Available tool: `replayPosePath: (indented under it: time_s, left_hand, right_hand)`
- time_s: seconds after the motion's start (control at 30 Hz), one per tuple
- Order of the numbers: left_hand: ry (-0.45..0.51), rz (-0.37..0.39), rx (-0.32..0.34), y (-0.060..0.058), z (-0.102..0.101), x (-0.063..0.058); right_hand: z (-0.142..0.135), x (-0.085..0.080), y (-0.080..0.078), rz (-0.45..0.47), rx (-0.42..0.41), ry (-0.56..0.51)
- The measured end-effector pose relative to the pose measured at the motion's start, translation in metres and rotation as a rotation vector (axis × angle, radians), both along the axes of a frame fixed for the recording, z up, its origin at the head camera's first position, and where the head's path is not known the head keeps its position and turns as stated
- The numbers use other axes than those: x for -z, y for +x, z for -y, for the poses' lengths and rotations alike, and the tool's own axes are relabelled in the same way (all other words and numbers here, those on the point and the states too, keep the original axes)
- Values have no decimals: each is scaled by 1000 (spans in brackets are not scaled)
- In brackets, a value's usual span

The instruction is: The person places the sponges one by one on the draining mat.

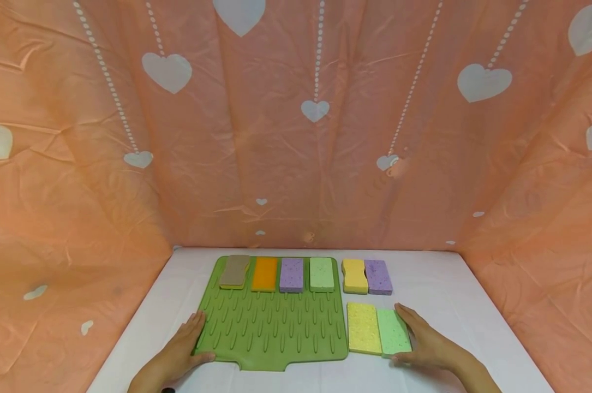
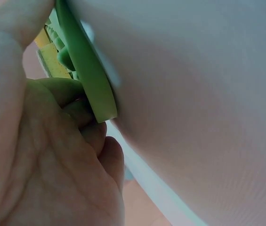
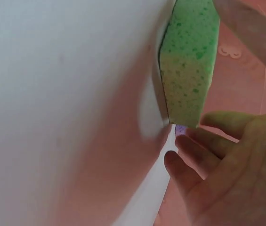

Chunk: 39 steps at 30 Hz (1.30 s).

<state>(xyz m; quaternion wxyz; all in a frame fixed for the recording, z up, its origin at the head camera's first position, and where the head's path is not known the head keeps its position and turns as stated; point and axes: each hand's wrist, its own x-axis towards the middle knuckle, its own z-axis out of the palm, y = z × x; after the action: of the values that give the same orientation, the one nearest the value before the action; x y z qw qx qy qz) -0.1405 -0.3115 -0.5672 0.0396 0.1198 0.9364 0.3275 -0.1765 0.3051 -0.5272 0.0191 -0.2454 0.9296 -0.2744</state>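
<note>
R hand open at the near lt-green sponge; L hand loose at the mat's corner.
Sponge lies flat on the counter just L of the R hand, long axis approx. near-to-far, far end tipped slightly L; R hand is by far the nearer, thumb by the near end, index by the far end, fingers relaxed, no firm grip seen. Speckled yellow sponge sits against its L side, btwn it & the green mat. L hand, w/ fingers relaxed, touches the mat's L edge, well apart from the sponge.
</note>
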Motion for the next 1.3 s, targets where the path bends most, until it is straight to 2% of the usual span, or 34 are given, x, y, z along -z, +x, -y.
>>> replayPosePath:
  time_s: [0.2,0.33,0.53,0.67,0.9,1.0,1.1,1.3]
  left_hand:
    - [-26,22,-10,-3,2,0]
    - [-36,5,-4,-3,2,0]
    - [5,28,-10,1,-1,-5]
    - [44,19,9,3,-2,-7]
    - [-1,61,-40,1,-4,-8]
    - [-10,75,-39,0,-4,-10]
    - [-26,95,-54,0,-5,-11]
    - [-13,53,-14,3,-8,-18]
  right_hand:
    - [-1,-3,2,52,1,6]
    - [-1,-5,3,93,22,19]
    - [-2,-5,3,155,25,26]
    - [-3,-4,2,130,17,29]
    - [-6,-5,0,101,43,25]
    - [-8,-7,-1,88,48,29]
    - [-10,-10,-2,44,53,40]
    - [-8,-16,-2,-27,98,5]
